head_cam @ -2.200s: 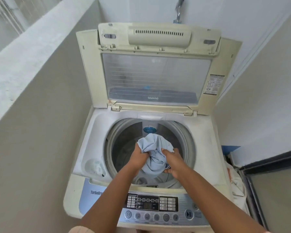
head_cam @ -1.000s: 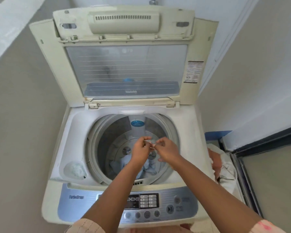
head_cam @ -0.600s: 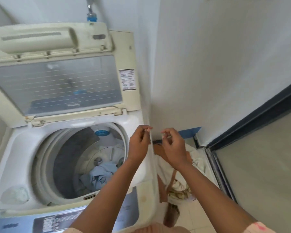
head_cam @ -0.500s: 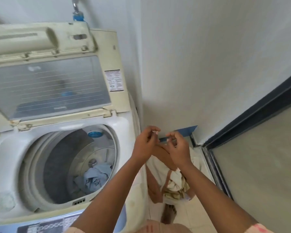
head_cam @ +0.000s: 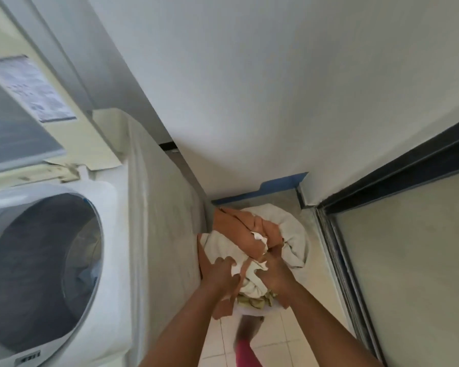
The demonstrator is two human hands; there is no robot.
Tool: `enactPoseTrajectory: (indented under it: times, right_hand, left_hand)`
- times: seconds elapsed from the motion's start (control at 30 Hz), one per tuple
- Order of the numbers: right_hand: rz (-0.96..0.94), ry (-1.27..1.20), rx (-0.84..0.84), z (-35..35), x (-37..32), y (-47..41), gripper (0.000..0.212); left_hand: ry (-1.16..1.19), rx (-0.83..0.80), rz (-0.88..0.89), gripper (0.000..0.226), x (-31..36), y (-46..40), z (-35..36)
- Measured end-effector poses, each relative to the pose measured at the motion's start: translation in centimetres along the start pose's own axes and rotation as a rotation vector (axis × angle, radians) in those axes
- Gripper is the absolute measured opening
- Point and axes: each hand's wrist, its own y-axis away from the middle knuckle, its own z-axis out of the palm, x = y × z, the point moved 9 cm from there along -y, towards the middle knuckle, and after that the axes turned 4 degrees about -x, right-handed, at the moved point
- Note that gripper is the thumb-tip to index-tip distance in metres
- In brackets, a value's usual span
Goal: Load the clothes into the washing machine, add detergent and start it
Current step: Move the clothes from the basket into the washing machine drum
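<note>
Both hands down in pile of clothes (head_cam: pixel 252 245) on floor, right of washing machine (head_cam: pixel 112 234). Left hand (head_cam: pixel 220 274) grips white cloth; right hand (head_cam: pixel 274 274) buried in tan and white fabric, fingers curled. Lid (head_cam: pixel 32 102) up, drum (head_cam: pixel 45 263) open.

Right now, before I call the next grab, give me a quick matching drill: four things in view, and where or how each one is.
1 washing machine lid
2 clothes pile
3 left hand
4 blue strip

a along the foot of the wall
b raised open
c on the floor beside the machine
d gripping white cloth

Pairs: 1-b, 2-c, 3-d, 4-a
</note>
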Motion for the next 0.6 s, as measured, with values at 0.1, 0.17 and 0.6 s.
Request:
enactPoseTrajectory:
  times: [0.1,0.17,0.6]
  right_hand:
    - [0.024,0.028,-0.034,2.2,1.6,-2.4,0.040]
    - [0.047,0.046,-0.076,4.0,2.5,-3.8,0.040]
    - [-0.029,-0.069,-0.621,15.3,-1.5,-3.9,0.048]
  left_hand:
    - [0.095,-0.015,-0.108,0.046,-3.5,-2.0,2.4]
    - [0.159,-0.023,-0.164,0.049,-5.3,-3.6,3.9]
    - [0.420,0.283,-0.055,0.049,-9.3,-9.0,5.7]
